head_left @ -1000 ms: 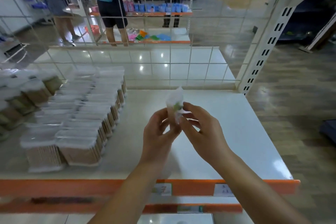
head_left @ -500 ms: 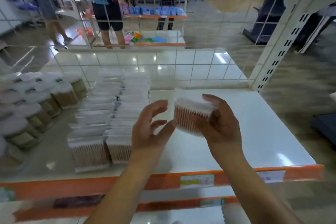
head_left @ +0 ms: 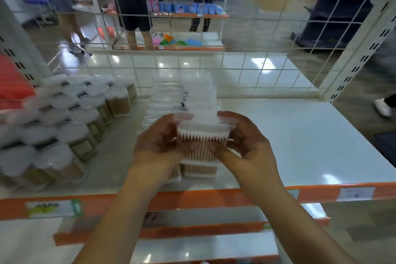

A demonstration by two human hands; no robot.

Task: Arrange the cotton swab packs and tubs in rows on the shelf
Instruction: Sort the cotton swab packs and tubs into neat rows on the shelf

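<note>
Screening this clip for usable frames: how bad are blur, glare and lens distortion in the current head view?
Head view: the tubs at left smear with motion blur; the pack held between the left hand and right hand is soft, yet its swabs are readable. Ceiling-light glare spots the shelf. Wide-angle distortion tilts the upright.
</note>
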